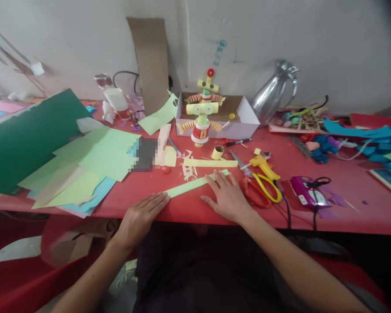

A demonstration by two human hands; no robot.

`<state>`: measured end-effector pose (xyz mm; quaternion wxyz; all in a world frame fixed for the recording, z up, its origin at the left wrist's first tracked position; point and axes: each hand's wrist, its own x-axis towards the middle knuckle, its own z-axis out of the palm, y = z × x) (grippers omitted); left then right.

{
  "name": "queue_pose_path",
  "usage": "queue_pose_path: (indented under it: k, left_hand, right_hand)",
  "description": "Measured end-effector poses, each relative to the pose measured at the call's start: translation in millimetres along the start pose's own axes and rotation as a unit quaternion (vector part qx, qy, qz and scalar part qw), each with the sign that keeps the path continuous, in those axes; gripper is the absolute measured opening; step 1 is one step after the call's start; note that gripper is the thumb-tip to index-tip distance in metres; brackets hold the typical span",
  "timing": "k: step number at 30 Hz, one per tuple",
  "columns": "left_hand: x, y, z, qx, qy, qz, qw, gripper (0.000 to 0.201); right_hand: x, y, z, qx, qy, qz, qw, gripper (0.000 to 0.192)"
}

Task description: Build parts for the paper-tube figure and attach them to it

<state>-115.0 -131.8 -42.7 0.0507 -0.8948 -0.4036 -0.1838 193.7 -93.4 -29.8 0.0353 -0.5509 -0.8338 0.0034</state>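
A pale green paper strip lies slantwise near the front of the red table. My left hand rests flat on its left end, fingers stretched out. On its right end lies my right hand, fingers spread. Just behind is a yellow paper strip, with small paper scraps beside it. A short cardboard ring wrapped in yellow stands behind that strip. Scissors with red and yellow handles and a yellow glue gun lie right of my right hand.
Paper-and-cup figures stand at a white box. Coloured sheets and a green board cover the left. A metal jug leans at the back right. A purple device with cables sits near the right front edge.
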Motion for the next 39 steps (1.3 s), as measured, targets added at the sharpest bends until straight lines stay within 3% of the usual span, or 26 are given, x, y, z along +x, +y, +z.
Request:
queue_pose_path:
  k: [5, 10, 14, 19, 24, 30, 34, 37, 39]
  left_hand:
    - [3.2, 10.8, -4.3, 0.025, 0.011, -0.019, 0.999, 0.048]
    - [48.7, 58.7, -2.6, 0.099, -0.006, -0.148, 0.984, 0.025]
    - [70.2, 80.7, 11.4, 0.111, -0.009, -0.165, 0.98, 0.041]
    - [41.0, 66.0, 15.8, 0.054, 0.021, -0.165, 0.985, 0.042]
    - [1.2, 46.4, 10.1, 0.026, 0.093, -0.175, 0.98, 0.038]
    - [1.4, 27.9, 7.9, -0.072, 0.142, -0.213, 0.964, 0.018]
    - [4.3, 16.1, 7.7, -0.094, 0.133, -0.188, 0.969, 0.016]
    - [6.2, 13.3, 9.3, -0.085, 0.135, -0.174, 0.972, 0.015]
    - [9.1, 13.4, 10.4, -0.084, 0.141, -0.17, 0.972, 0.016]
  right_hand:
    - [-0.2, -1.5, 0.4, -0.008, -0.001, 0.005, 1.0, 0.076]
    - [1.2, -4.5, -4.0, -0.016, -0.018, 0.003, 1.0, 0.062]
    - [1.4, -5.2, -4.2, -0.024, -0.003, -0.003, 1.0, 0.06]
    - [1.0, -0.3, -0.8, -0.028, -0.004, 0.001, 1.0, 0.071]
    - [0.0, 2.1, 3.9, -0.02, -0.002, 0.016, 1.0, 0.078]
    - [-1.7, -1.4, -1.3, -0.027, 0.004, 0.013, 1.0, 0.076]
    - [-4.5, 29.7, -22.4, -0.001, 0.096, 0.019, 0.995, 0.055]
    - [-6.1, 82.2, -34.0, -0.047, 0.167, 0.192, 0.966, 0.044]
    - [-7.9, 124.3, -37.5, -0.084, 0.128, 0.3, 0.942, 0.045]
